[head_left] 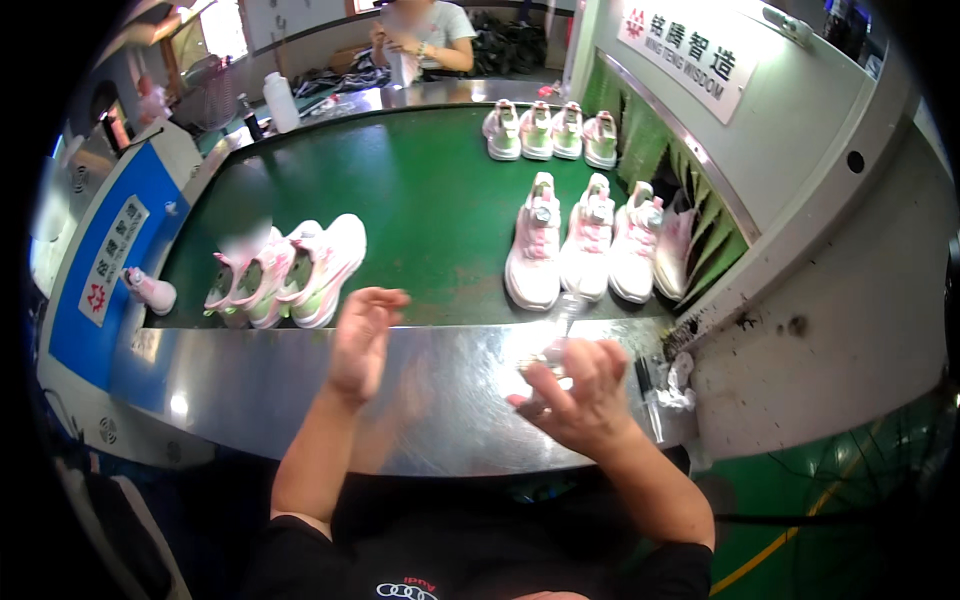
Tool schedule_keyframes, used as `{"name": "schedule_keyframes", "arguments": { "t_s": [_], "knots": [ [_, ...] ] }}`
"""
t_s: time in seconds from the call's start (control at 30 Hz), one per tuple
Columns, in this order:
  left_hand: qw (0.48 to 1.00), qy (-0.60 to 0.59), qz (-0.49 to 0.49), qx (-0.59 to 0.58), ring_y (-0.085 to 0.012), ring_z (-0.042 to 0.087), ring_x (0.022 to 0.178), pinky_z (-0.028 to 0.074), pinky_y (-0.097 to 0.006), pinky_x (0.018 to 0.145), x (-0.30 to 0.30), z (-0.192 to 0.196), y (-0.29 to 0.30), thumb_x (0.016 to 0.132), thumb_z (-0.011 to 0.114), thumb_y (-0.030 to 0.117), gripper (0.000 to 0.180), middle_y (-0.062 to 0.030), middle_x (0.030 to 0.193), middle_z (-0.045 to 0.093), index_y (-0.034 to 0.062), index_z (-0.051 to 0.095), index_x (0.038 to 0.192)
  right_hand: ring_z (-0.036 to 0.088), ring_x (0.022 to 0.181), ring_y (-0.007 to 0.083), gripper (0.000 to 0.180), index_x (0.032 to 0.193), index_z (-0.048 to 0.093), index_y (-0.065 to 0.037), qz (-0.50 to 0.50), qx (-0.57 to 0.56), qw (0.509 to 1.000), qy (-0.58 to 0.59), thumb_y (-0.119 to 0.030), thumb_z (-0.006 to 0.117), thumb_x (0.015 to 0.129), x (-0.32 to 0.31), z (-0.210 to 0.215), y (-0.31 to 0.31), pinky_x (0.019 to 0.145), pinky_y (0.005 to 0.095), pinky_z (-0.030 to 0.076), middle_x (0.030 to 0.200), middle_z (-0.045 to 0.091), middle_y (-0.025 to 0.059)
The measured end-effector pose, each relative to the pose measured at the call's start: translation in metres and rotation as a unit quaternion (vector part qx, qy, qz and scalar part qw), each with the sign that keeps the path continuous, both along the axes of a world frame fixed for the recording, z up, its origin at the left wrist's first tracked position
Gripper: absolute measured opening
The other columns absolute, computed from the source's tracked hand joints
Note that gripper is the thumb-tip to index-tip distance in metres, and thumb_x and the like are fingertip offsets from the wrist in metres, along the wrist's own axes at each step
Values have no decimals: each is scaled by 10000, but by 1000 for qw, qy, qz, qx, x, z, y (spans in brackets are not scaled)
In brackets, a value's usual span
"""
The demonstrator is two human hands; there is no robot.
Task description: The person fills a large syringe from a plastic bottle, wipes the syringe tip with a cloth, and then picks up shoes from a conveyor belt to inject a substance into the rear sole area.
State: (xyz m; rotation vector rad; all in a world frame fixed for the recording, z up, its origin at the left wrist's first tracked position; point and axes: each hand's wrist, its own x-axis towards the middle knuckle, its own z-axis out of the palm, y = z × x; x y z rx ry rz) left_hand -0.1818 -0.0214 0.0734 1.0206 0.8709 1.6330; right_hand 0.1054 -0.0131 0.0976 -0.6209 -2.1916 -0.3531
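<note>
My left hand (366,343) is raised over the near edge of the green conveyor belt (420,180), fingers stretched out and bent a little to the right, with nothing in it. To its left, several pink and white sneakers (330,262) lie close together with their heels toward me. Over the steel ledge (450,400), my right hand (588,395) is curled around a small see-through thing (566,318), blurred, its kind unclear. Beyond it, a row of white sneakers with pink laces (535,250) points its toes at me.
More sneakers (537,132) stand at the far right beside the machine's green fringe curtain (645,125). A single shoe (152,291) leans at the left panel. Black pens (648,395) and crumpled clear plastic (680,380) lie on the ledge's right end. A co-worker (425,40) and white bottle (281,102) are across the belt.
</note>
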Motion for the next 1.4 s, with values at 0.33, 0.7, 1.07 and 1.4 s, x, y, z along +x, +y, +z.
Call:
{"name": "schedule_keyframes", "arguments": {
  "t_s": [0.33, 0.7, 1.07, 1.4],
  "knots": [
    [899, 277, 316, -124, -185, 486, 1103, 399, -308, 953, -156, -95, 25, 751, 696, 41, 599, -94, 1231, 503, 21, 415, 1280, 434, 978, 305, 557, 1226, 318, -143, -84, 77, 992, -63, -400, 623, 838, 37, 13, 1, 807, 518, 355, 1112, 394, 149],
    [882, 369, 278, -95, -204, 499, 1175, 387, -304, 987, -142, -78, 67, 660, 781, 191, 795, -133, 1266, 529, 62, 407, 1350, 381, 1001, 351, 641, 1178, 349, -87, -56, 63, 993, -81, -441, 687, 764, 34, 14, -7, 844, 500, 338, 1193, 389, 191],
    [802, 590, 90, -25, -239, 497, 1150, 448, -360, 914, 4, -20, -69, 651, 754, 179, 830, -103, 1268, 461, 90, 338, 1364, 473, 993, 237, 463, 1198, 443, -202, -68, 55, 995, -52, -343, 650, 808, 57, 5, 14, 869, 429, 330, 1160, 433, 100],
    [978, 91, -16, -187, -182, 528, 864, 488, -257, 726, -34, -68, 44, 807, 574, 120, 654, -104, 1183, 426, 65, 274, 1386, 492, 950, 166, 478, 1192, 493, -289, -122, 99, 986, -58, -147, 665, 769, 72, 11, 15, 958, 389, 256, 1158, 443, 60]
  ]
}}
